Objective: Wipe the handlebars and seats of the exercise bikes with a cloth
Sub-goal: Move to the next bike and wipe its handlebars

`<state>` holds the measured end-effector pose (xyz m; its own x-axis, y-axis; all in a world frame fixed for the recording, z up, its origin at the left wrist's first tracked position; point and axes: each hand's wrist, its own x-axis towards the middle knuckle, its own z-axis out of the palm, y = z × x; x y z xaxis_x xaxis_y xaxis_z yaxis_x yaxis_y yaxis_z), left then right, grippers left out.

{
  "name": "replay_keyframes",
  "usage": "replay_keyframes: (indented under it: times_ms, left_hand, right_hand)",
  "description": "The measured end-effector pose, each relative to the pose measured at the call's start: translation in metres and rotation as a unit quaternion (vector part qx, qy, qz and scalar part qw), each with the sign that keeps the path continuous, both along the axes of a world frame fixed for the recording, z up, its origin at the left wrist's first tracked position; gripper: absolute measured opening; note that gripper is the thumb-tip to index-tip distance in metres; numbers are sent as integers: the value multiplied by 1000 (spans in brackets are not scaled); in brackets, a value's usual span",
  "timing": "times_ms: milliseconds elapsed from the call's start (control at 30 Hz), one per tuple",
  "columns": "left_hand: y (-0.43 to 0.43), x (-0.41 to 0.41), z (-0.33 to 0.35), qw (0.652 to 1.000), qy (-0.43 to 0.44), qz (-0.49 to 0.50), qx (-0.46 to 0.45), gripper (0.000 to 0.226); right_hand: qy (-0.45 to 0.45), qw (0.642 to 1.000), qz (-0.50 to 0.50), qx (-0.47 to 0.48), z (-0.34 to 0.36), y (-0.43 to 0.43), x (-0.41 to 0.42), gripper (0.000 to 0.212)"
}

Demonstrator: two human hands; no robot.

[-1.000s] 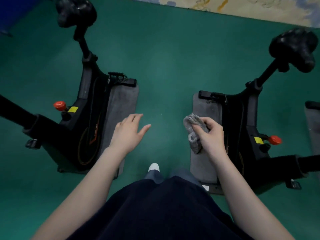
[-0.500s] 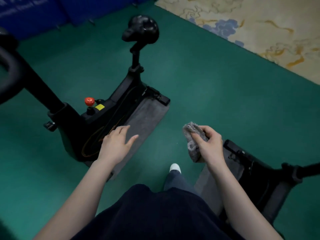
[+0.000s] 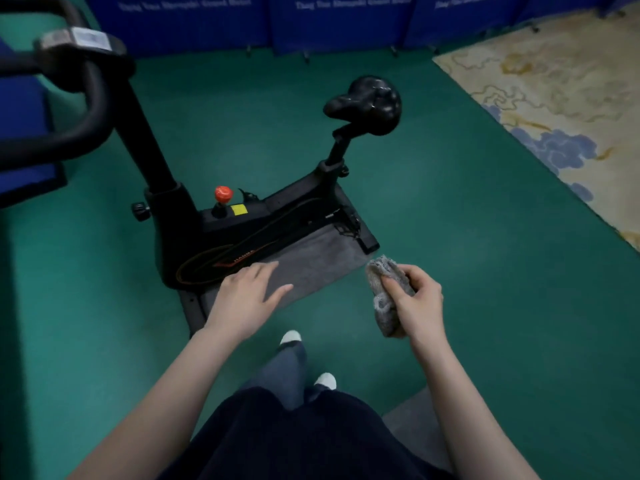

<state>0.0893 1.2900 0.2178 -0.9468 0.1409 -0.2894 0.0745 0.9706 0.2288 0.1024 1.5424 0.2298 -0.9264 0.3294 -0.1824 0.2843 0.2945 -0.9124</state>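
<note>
A black exercise bike (image 3: 242, 223) stands on a grey mat ahead of me, slightly left. Its black seat (image 3: 367, 103) sits high at centre, and its black handlebar (image 3: 79, 112) curves across the upper left corner. My right hand (image 3: 417, 299) grips a bunched grey cloth (image 3: 386, 296) in the air to the right of the mat, well below the seat. My left hand (image 3: 247, 294) hovers flat with straight fingers over the mat's near edge and holds nothing.
A red knob (image 3: 222, 194) and a yellow label (image 3: 239, 209) sit on the bike frame. Blue partition panels (image 3: 329, 19) line the back. A patterned beige carpet (image 3: 554, 98) borders the green floor at right. Another grey mat corner (image 3: 415, 431) lies near my right leg.
My view has turned left: the right-hand bike has left the frame, and the left bike's seat and handlebar now fill the upper view. Both hands keep their poses, the cloth still gripped.
</note>
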Motion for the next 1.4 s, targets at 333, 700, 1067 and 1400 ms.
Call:
replay_keyframes:
  times_ms: [333, 700, 1067, 1400]
  left_hand:
    - [-39, -54, -16, 985, 8, 167, 31, 62]
    - [-81, -124, -11, 956, 33, 289, 34, 62]
    - [-107, -105, -3, 865, 37, 499, 38, 60]
    - [-103, -119, 17, 711, 93, 697, 25, 59]
  right_hand:
    - [23, 991, 134, 1, 5, -40, -126, 25]
    - [37, 963, 265, -15, 25, -107, -246, 15]
    - [77, 877, 466, -85, 71, -211, -325, 12]
    - [92, 753, 639, -129, 104, -285, -381, 16]
